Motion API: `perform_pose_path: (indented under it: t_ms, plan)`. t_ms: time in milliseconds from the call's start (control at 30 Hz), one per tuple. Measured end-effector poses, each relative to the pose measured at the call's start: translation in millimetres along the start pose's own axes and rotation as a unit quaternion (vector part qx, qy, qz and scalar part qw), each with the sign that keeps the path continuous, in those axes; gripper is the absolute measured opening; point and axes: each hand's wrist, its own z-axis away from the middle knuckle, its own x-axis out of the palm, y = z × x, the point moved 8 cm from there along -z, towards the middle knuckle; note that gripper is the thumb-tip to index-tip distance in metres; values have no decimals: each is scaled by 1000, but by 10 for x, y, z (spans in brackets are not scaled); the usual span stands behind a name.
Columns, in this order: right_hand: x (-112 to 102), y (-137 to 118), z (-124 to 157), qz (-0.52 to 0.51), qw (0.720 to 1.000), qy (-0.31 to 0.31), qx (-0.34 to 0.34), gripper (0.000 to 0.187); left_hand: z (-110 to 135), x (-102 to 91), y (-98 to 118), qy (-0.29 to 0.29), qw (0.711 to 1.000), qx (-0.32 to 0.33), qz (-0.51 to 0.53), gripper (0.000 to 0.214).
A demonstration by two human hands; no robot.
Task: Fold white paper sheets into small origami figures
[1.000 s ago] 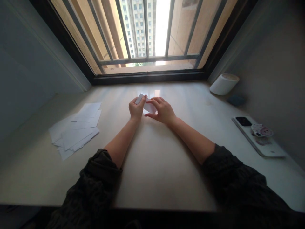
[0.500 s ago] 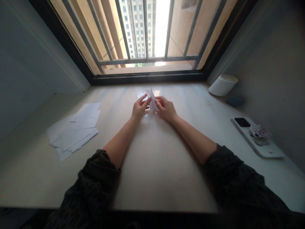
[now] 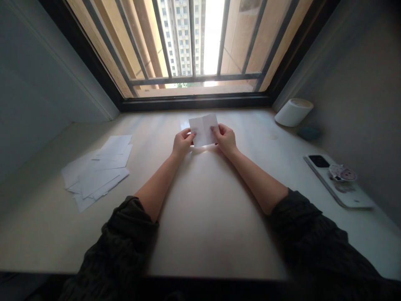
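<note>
So both hands are busy with one small piece of white paper [image 3: 203, 130], and they're holding it up near the far side of the pale table [image 3: 206, 230], pretty much centered in front of the window. The left hand [image 3: 181, 143] is pinching the left edge, thumb in front, other fingers tucking in behind. The right hand [image 3: 227, 138] is doing the same on the right edge, and it's sitting a touch higher. The paper is spreading out flat-ish between them, leaning a little, with a crease running down its middle. Dark sleeves [image 3: 128, 221] are bunching up around both forearms.

Over on the left, a messy pile of white sheets [image 3: 100, 177] is lying on the table, overlapping at all sorts of angles, well apart from the hands. On the right, a phone [image 3: 344, 190] is lying with its camera block facing up, and a cartoonish attachment [image 3: 343, 172] is sticking to its back. Further back, a white cylinder [image 3: 291, 115] is standing near the window corner, and some small dark bluish thing is sitting just beside it, too blurry to make out.
</note>
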Motion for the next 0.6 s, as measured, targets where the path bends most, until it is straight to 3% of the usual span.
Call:
perform_pose_path:
  t_ms: [267, 500, 600]
  plan:
    - [-191, 214, -138, -189, 978, 40, 77, 34, -84, -225, -9, 81, 995, -3, 51, 33]
    - [-21, 124, -106, -169, 985, -25, 34, 48, -39, -149, 46, 52, 998, 32, 21, 40]
    - [-16, 109, -101, -114, 993, -13, 8, 43, -40, -150, 77, 52, 997, 64, 8, 38]
